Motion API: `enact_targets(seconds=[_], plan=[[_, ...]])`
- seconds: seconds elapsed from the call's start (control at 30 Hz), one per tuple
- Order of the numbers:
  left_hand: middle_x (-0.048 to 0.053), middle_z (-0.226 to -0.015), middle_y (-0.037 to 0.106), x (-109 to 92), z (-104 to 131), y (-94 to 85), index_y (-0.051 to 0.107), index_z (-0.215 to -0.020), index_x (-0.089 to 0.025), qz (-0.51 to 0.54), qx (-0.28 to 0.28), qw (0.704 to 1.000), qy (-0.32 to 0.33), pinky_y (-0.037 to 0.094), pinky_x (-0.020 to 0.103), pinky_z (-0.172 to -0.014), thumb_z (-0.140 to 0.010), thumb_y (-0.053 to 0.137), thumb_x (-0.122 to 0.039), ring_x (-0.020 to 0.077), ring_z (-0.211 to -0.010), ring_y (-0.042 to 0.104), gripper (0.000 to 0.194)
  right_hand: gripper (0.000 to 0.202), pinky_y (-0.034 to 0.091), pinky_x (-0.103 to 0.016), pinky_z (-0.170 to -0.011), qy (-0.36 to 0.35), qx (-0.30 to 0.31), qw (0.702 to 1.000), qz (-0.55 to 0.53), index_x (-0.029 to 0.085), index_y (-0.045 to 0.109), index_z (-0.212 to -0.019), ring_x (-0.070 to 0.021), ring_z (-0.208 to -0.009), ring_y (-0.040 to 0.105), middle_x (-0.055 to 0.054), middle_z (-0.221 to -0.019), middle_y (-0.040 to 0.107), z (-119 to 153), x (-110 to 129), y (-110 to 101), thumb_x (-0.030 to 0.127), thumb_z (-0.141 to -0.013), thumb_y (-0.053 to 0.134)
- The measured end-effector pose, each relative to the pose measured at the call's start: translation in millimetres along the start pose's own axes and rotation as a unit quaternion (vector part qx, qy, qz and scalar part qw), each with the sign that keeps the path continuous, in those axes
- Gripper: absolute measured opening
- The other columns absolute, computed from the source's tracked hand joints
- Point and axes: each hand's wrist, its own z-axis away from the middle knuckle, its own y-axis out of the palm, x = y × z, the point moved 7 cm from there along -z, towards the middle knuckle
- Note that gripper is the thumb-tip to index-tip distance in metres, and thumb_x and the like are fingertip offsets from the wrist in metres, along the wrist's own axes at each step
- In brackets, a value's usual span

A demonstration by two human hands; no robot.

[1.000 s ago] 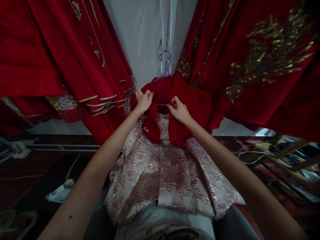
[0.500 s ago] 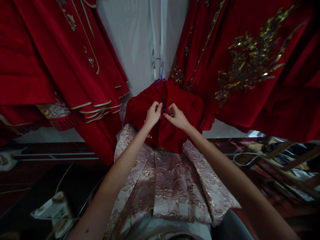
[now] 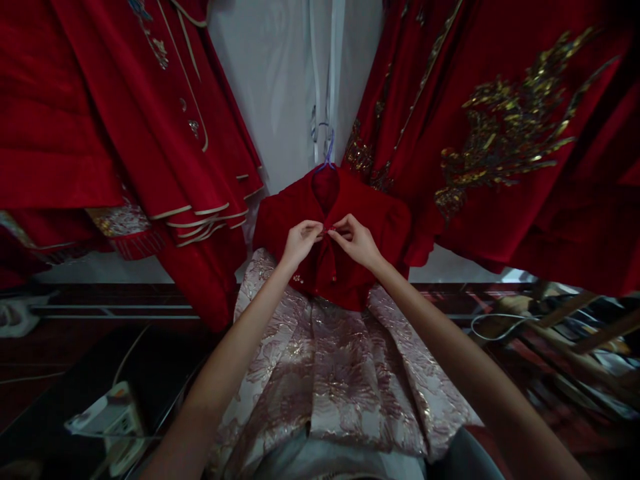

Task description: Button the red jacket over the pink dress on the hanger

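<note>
A short red jacket (image 3: 285, 212) hangs on a thin blue hanger (image 3: 330, 148) in front of me. My left hand (image 3: 301, 241) pinches one front edge of the jacket below the neck opening. Close against it, my right hand (image 3: 356, 241) pinches the other front edge, so the two edges meet between my fingertips. Whatever small fastening may lie there is too small to make out. Below the jacket spreads a shiny pink brocade skirt (image 3: 345, 373) with pleats and a floral pattern.
Red garments with pale piping (image 3: 150, 133) hang at the left. A red garment with gold sequin embroidery (image 3: 515, 127) hangs at the right. A white power strip (image 3: 120, 420) with a cord lies lower left. A wooden rack (image 3: 565, 307) stands lower right.
My hands have come together, drawing the jacket's front edges from slightly apart to meeting. The neck opening above them now looks rounder. The view has shifted a little.
</note>
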Motion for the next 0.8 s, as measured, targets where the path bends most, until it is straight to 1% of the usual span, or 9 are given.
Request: enact_targets(seconds=[0.07,0.2,0.27,0.37,0.43,0.57,0.67,0.73,0.8], plan=[[0.001,-0.079,0.064,2,0,0.4,0.061,-0.087,-0.015,-0.006,0.01,1.0,0.002,0.056,0.029,-0.076,-0.072,0.068,-0.024,0.0105,-0.075,0.064,0.019,0.023,0.056,-0.029,-0.064,0.006,-0.009,1.0,0.003,0.022,0.049,-0.085,-0.0168,-0.078,0.065,-0.003,-0.087,0.064,-1,-4,0,0.042,-0.081,0.059],[0.0,-0.079,0.061,8,-1,1.8,0.058,-0.095,-0.016,-0.034,0.026,0.999,0.006,0.056,0.026,-0.072,-0.07,0.064,-0.015,0.0089,-0.073,0.061,0.025,0.023,0.057,-0.029,-0.065,0.018,-0.019,1.0,0.003,0.021,0.05,-0.085,-0.0169,-0.079,0.066,-0.003,-0.086,0.065,-1,-10,0,0.041,-0.08,0.06],[0.0,-0.08,0.059,11,-1,2.2,0.057,-0.094,-0.017,-0.071,0.026,0.997,0.02,0.055,0.025,-0.07,-0.068,0.062,-0.011,0.0083,-0.071,0.059,0.027,0.022,0.057,-0.03,-0.067,0.023,-0.019,1.0,-0.001,0.021,0.051,-0.085,-0.0168,-0.08,0.066,-0.003,-0.086,0.065,-1,-12,1,0.04,-0.08,0.06],[0.001,-0.083,0.06,16,-2,1.8,0.057,-0.09,-0.017,-0.119,0.02,0.992,0.036,0.054,0.024,-0.07,-0.066,0.059,-0.007,0.0097,-0.075,0.059,0.025,0.02,0.057,-0.031,-0.068,0.022,-0.015,1.0,-0.001,0.021,0.052,-0.085,-0.0171,-0.08,0.067,-0.003,-0.086,0.066,-2,-11,2,0.039,-0.081,0.06],[0.002,-0.084,0.061,18,-3,-1.1,0.056,-0.087,-0.017,-0.145,0.002,0.989,0.043,0.053,0.024,-0.071,-0.066,0.058,-0.007,0.0103,-0.077,0.06,0.023,0.019,0.057,-0.031,-0.069,0.013,-0.006,1.0,0.011,0.021,0.052,-0.086,-0.0174,-0.081,0.067,-0.004,-0.087,0.066,-2,-9,2,0.038,-0.082,0.058],[0.003,-0.091,0.059,14,0,-7.5,0.052,-0.091,-0.017,-0.213,-0.048,0.972,0.086,0.052,0.023,-0.066,-0.066,0.062,-0.009,0.0094,-0.073,0.059,0.028,0.016,0.057,-0.033,-0.07,0.0,0.007,0.999,0.036,0.021,0.053,-0.086,-0.0181,-0.081,0.067,-0.004,-0.088,0.067,-3,-4,-1,0.036,-0.083,0.057],[0.003,-0.09,0.059,9,4,-4.4,0.048,-0.092,-0.018,-0.261,-0.059,0.957,0.111,0.052,0.025,-0.065,-0.071,0.066,-0.018,0.0102,-0.071,0.059,0.027,0.014,0.057,-0.032,-0.069,-0.002,0.014,0.999,0.049,0.021,0.053,-0.087,-0.0181,-0.08,0.067,-0.004,-0.088,0.068,-2,-1,-4,0.034,-0.083,0.057],[0.003,-0.088,0.059,4,7,-1.4,0.047,-0.091,-0.019,-0.298,-0.074,0.941,0.14,0.052,0.026,-0.068,-0.073,0.066,-0.023,0.0112,-0.072,0.059,0.026,0.013,0.056,-0.031,-0.068,-0.012,0.015,0.998,0.064,0.021,0.053,-0.087,-0.0179,-0.08,0.066,-0.004,-0.088,0.067,0,3,-5,0.033,-0.084,0.056],[0.003,-0.09,0.058,-1,10,2.4,0.048,-0.091,-0.019,-0.336,-0.085,0.922,0.174,0.05,0.028,-0.071,-0.074,0.066,-0.025,0.0128,-0.075,0.058,0.026,0.012,0.055,-0.031,-0.068,-0.023,0.01,0.997,0.078,0.021,0.053,-0.088,-0.0176,-0.079,0.066,-0.004,-0.088,0.067,2,5,-7,0.032,-0.085,0.055]])
